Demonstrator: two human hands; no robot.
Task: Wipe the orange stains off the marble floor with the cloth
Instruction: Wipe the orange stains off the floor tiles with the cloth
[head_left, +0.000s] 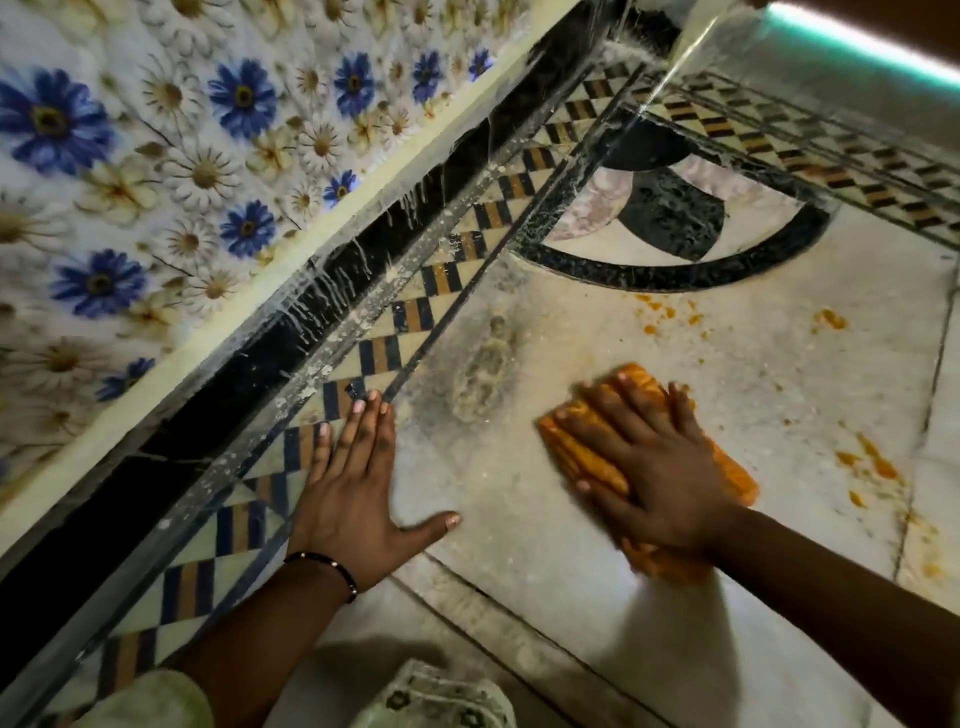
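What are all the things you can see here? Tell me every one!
folded orange cloth: one, orange, flat on the floor under the right hand
orange stains: several patches, orange, right of the cloth and beyond it
white marble floor: one, white with a checkered border and black curved inlay
flowered wall covering: one, blue and cream daisies, upper left
thin dark bracelet: one, on the left wrist
left hand: flat on the floor, fingers spread
right hand: pressed flat on the cloth
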